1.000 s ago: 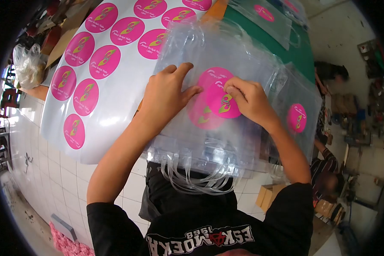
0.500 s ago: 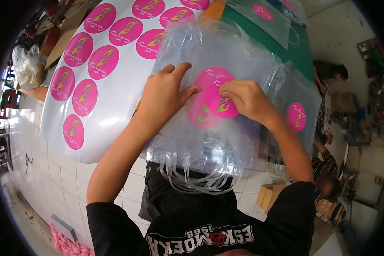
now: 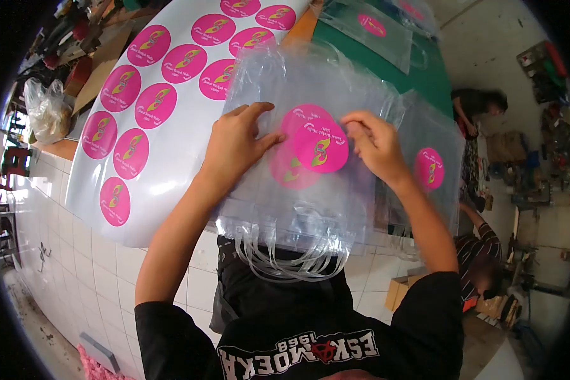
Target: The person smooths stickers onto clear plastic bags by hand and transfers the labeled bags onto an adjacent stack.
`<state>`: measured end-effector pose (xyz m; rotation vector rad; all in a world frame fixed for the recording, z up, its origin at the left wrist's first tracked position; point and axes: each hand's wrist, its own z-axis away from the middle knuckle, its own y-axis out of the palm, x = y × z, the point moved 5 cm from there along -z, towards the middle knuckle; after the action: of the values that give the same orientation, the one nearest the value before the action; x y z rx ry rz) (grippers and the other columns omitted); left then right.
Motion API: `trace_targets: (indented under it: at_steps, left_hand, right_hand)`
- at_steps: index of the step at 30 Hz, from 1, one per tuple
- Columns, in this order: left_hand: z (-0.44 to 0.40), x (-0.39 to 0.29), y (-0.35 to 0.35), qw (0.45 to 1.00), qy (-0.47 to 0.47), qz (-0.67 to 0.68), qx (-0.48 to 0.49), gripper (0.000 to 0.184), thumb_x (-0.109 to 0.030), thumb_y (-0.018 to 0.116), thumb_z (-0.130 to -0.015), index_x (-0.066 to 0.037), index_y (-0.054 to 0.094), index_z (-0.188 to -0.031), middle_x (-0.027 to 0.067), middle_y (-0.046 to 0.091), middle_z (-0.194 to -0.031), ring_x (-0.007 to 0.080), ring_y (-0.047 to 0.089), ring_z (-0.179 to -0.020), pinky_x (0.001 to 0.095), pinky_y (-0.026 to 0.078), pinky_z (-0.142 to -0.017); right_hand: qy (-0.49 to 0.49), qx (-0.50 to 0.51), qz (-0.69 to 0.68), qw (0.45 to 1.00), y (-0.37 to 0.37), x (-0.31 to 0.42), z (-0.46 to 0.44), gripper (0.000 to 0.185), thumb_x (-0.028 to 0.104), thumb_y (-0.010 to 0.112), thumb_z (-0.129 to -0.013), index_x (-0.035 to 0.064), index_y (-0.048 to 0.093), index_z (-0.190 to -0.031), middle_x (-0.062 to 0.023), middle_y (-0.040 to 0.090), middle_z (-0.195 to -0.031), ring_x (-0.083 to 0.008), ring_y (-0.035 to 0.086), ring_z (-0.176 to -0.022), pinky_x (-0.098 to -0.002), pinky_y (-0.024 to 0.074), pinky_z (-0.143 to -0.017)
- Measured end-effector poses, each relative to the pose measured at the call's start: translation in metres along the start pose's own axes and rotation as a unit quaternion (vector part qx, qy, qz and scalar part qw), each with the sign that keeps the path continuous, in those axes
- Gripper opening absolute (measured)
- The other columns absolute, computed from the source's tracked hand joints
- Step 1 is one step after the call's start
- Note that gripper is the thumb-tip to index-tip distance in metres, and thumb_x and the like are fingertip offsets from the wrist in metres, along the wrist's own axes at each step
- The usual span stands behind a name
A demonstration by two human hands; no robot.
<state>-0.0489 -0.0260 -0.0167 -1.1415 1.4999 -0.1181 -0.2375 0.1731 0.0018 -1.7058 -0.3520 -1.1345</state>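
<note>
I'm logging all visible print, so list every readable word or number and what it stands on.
"Berkah Mulia": round stickers on the white sheet; first word unclear, small last line unreadable.
"Berkah Mulia": centre sticker on the clear bags.
"ESK", circled "A", "MOEKA": black shirt, upside down.
"1968": same shirt.
Too small: right-hand sticker, far sticker.

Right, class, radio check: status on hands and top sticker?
Left hand open, over the bag. Right hand beside top sticker, contact unclear. Sticker uncovered, nothing visibly in the way.
</note>
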Motion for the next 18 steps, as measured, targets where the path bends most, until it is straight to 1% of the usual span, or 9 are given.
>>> trace_targets:
  at_steps: [2,4,5,6,8,11,15,17,18]
  left_hand:
    - [0.003,0.001,0.000,0.999,0.022,0.035,-0.015,0.056,-0.026,0.094,-0.079,-0.006,0.072,-0.126,0.0146,0.070,-0.086,0.0266,0.068,-0.070,0.0397,0.055,-0.068]
    - [0.004,-0.007,-0.004,0.996,0.069,0.038,-0.044,0.058,-0.017,0.095,-0.077,-0.007,0.072,-0.129,0.0102,0.065,-0.082,0.0195,0.061,-0.067,0.0341,0.053,-0.065]
    - [0.004,-0.009,-0.005,0.996,0.075,0.037,-0.042,0.058,-0.017,0.095,-0.077,-0.007,0.072,-0.129,0.0102,0.065,-0.082,0.0195,0.061,-0.067,0.0341,0.053,-0.065]
    - [0.005,-0.013,-0.007,0.992,0.089,0.062,-0.057,0.059,-0.015,0.095,-0.076,-0.007,0.072,-0.130,0.0075,0.062,-0.080,0.0163,0.058,-0.066,0.0305,0.051,-0.064]
    - [0.009,-0.018,-0.009,0.988,0.110,0.090,-0.066,0.061,-0.013,0.096,-0.075,-0.007,0.072,-0.131,0.0047,0.059,-0.078,0.0132,0.054,-0.065,0.0269,0.049,-0.062]
    - [0.013,-0.014,-0.014,0.977,0.131,0.123,-0.116,0.060,-0.012,0.097,-0.075,-0.007,0.074,-0.130,0.0008,0.056,-0.077,0.0068,0.051,-0.064,0.0232,0.045,-0.057]
    - [0.017,-0.008,-0.016,0.971,0.114,0.169,-0.125,0.065,-0.008,0.098,-0.073,-0.002,0.072,-0.132,-0.0023,0.055,-0.079,0.0030,0.050,-0.065,0.0191,0.041,-0.058]
    - [0.018,-0.001,-0.013,0.965,0.074,0.224,-0.117,0.067,-0.005,0.098,-0.073,-0.001,0.070,-0.134,-0.0023,0.055,-0.079,0.0026,0.050,-0.066,0.0186,0.041,-0.058]
    - [0.019,0.008,-0.011,0.954,0.028,0.276,-0.112,0.070,-0.003,0.097,-0.073,-0.001,0.068,-0.137,-0.0023,0.055,-0.079,0.0022,0.051,-0.066,0.0180,0.041,-0.058]
  right_hand:
    - [-0.035,-0.089,0.061,0.994,-0.011,-0.008,0.007,0.025,0.010,0.067,-0.101,0.0033,0.069,-0.125,-0.0116,0.073,-0.102,-0.0232,0.069,-0.082,-0.0345,0.0558,-0.076]
    - [-0.142,-0.345,0.176,0.911,-0.032,-0.007,0.021,0.046,0.012,0.072,-0.098,-0.0008,0.057,-0.140,-0.0209,0.066,-0.126,-0.0276,0.066,-0.109,-0.0383,0.0530,-0.095]
    - [-0.068,-0.322,0.161,0.931,-0.039,-0.021,0.024,0.068,0.013,0.073,-0.099,-0.0068,0.040,-0.154,-0.0269,0.050,-0.151,-0.0330,0.054,-0.136,-0.0425,0.0423,-0.116]
    - [-0.067,-0.328,0.161,0.928,-0.039,-0.027,0.028,0.068,0.013,0.073,-0.099,-0.0068,0.040,-0.154,-0.0269,0.050,-0.151,-0.0330,0.054,-0.136,-0.0425,0.0423,-0.116]
    - [-0.028,-0.286,-0.081,0.955,-0.036,-0.051,0.032,0.079,0.016,0.073,-0.100,-0.0086,0.028,-0.160,-0.0296,0.044,-0.159,-0.0353,0.048,-0.145,-0.0433,0.0364,-0.123]
    - [0.013,-0.245,-0.227,0.943,-0.033,-0.033,0.047,0.084,0.018,0.072,-0.102,-0.0097,0.021,-0.163,-0.0309,0.038,-0.163,-0.0354,0.041,-0.152,-0.0425,0.0340,-0.125]
    - [0.074,-0.300,-0.241,0.920,-0.039,-0.037,0.058,0.082,0.018,0.074,-0.101,-0.0109,0.025,-0.162,-0.0305,0.044,-0.159,-0.0351,0.043,-0.150,-0.0424,0.0351,-0.125]
    - [0.074,-0.283,-0.214,0.932,-0.041,-0.055,0.058,0.066,0.023,0.072,-0.103,-0.0097,0.043,-0.152,-0.0268,0.063,-0.139,-0.0321,0.066,-0.127,-0.0409,0.0522,-0.110]
    - [0.073,-0.287,-0.214,0.931,-0.046,-0.048,0.063,0.066,0.023,0.072,-0.103,-0.0097,0.043,-0.152,-0.0268,0.063,-0.139,-0.0321,0.066,-0.127,-0.0409,0.0522,-0.110]
